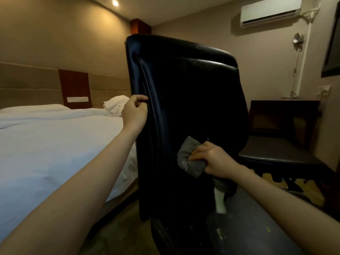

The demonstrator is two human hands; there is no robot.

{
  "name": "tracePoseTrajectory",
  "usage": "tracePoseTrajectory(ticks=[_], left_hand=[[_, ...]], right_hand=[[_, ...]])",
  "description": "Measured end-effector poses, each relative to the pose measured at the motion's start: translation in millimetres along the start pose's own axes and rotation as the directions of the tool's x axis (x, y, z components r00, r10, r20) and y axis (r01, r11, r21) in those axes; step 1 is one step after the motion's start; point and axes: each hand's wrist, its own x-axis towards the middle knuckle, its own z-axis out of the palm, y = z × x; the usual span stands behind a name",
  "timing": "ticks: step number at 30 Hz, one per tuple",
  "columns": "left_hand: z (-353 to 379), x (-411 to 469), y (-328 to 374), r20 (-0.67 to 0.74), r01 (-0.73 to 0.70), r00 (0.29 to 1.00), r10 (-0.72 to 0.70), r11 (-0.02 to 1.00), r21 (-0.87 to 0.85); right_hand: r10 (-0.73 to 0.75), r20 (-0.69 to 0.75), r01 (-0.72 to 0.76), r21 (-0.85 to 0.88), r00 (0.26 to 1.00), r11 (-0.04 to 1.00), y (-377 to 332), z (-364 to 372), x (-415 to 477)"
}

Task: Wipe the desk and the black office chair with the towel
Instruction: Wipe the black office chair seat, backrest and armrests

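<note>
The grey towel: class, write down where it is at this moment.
Head view, low and right of centre: the grey towel is bunched in the right hand, against the lower backrest of the black office chair, whose left edge the left hand grips.

The black office chair (193, 107) is a glossy high-back, more or less upright, with its backrest facing the camera. The grey towel (189, 157) is all bunched up and pressed against the lower part of that backrest. The dark wooden desk (283, 115) sits behind the chair, off to its right.
</note>
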Motion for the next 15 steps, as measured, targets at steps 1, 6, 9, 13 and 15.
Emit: tracePoseTrajectory(ticks=[1,6,9,13,15], left_hand=[[1,-5,-1,-0.004,0.006,1.000,-0.006,1.000,0.001],[2,-23,-11,0.037,0.031,0.999,-0.031,1.000,-0.006],[1,-22,-13,0.114,0.102,0.989,-0.095,0.993,-0.057],[1,-18,-15,0.167,0.161,0.976,-0.138,0.978,-0.133],[2,-23,-17,0.184,0.143,0.975,-0.124,0.985,-0.095]], right_hand=[[0.019,-0.041,-0.019,0.011,0.999,1.000,3,-12,5],[0.329,-0.455,-0.307,0.124,0.828,0.944,-6,-55,77],[0.381,-0.466,-0.349,0.158,0.799,0.924,-27,-40,117],[0.198,-0.379,-0.218,-0.010,0.904,0.976,-51,10,103],[0.077,-0.347,-0.112,-0.080,0.935,0.991,-46,25,72]])
